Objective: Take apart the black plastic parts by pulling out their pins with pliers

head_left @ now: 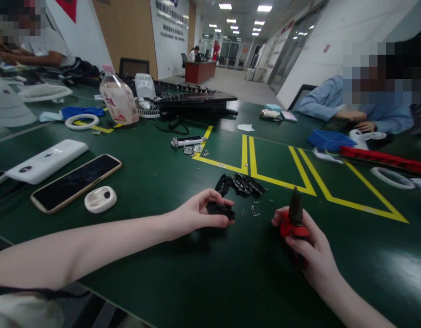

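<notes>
My left hand [208,210] pinches a small black plastic part [221,210] between thumb and fingers, just above the green table [230,282]. My right hand [307,239] is wrapped around red-handled pliers [295,212], whose dark jaws point up and away from me. The pliers and the black part are apart. Beyond my left hand lies a pile of black plastic pieces [240,183]. Several small metal pins and bent pieces [254,211] are scattered on the table between my hands.
At left lie a phone [77,182], a white earbud case [100,199] and a white power bank [48,160]. A drink bottle [119,98] stands behind them. Metal parts [189,142] sit near yellow tape lines [217,164]. A co-worker in a blue sleeve [319,98] sits across at right.
</notes>
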A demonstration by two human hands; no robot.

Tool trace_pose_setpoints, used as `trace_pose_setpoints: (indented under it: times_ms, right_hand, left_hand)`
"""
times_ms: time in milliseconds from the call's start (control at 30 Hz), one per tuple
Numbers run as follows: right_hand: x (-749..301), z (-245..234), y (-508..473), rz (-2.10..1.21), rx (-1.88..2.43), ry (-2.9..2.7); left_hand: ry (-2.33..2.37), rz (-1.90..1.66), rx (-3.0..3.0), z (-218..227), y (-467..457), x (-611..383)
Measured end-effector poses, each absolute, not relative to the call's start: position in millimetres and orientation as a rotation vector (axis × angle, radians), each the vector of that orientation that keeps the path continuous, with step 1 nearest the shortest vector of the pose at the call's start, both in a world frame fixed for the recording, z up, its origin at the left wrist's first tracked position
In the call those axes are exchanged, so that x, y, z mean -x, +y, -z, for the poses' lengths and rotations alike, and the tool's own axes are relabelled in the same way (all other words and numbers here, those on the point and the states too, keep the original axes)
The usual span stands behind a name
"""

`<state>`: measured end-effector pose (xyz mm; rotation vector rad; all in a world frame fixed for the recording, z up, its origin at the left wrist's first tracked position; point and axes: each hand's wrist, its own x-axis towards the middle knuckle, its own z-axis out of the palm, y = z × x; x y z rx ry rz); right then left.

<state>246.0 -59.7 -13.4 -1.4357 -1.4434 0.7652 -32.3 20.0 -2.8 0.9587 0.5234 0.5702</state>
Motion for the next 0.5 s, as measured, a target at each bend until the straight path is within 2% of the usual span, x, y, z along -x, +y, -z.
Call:
trace_pose_setpoints:
  times_ms: [267, 500]
  right_hand:
    - [-242.4, 8.4, -62.6, -0.936, 1.468, -1.303]
    - [-243.6, 10.7, -65.4, -0.955, 1.520, -1.242]
  left_hand:
    - [0.578, -0.612, -0.945, 2.9, 18.4, 32.2]
    - [0.475, -0.686, -0.887, 7.6, 18.5, 31.7]
